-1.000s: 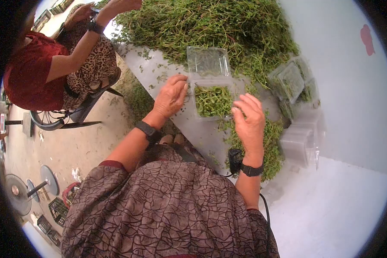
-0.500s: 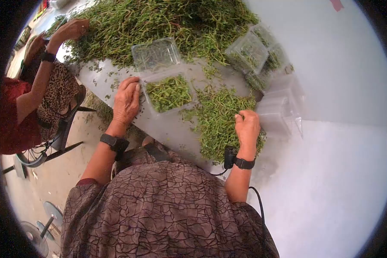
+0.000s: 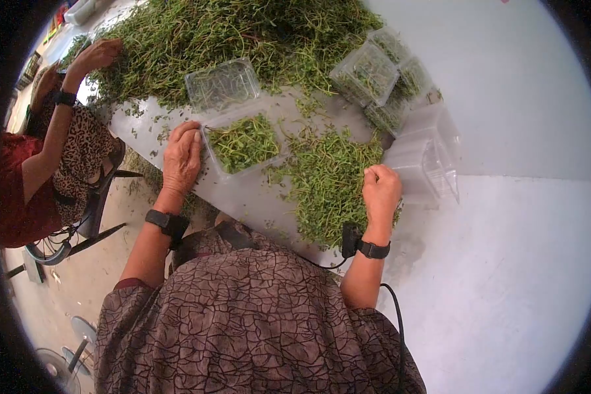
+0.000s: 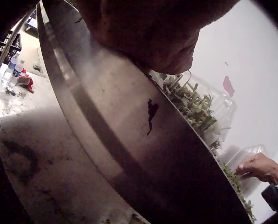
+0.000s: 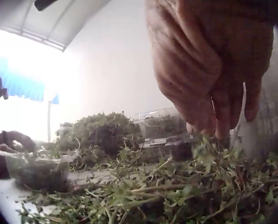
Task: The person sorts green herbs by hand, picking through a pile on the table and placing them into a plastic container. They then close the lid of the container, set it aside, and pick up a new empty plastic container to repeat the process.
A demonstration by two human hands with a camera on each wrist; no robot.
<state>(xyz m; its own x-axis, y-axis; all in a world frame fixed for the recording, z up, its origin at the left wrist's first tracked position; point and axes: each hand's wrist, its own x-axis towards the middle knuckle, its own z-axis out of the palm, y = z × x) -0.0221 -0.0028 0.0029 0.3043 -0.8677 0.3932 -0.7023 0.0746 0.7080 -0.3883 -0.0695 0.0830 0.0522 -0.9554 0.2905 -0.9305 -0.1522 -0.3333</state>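
A clear plastic clamshell box (image 3: 228, 175) lies with its lid (image 3: 222, 87) folded back, and cut leafy greens (image 3: 243, 143) fill its tray. My left hand (image 3: 181, 159) rests at the box's left edge, fingers extended and fingertips right at the rim. Over the right side of a small heap of greens (image 3: 328, 184) is my right hand (image 3: 381, 194). Its fingers point down and curl together in the right wrist view, pinching some sprigs (image 5: 206, 151) at the tips. The palm hides most of its grip in the head view.
A large mound of greens (image 3: 243, 33) covers the far table. Filled, closed boxes (image 3: 368, 73) are stacked at the back right, near nested clear trays (image 3: 419, 161). A white wall (image 3: 499, 98) bounds the right side. Another person (image 3: 29, 187) sits at the left, reaching into the mound.
My right hand has left the open box, moved right to the small heap and curled its fingers there. My left hand stays at the box's left side. The head view has shifted.
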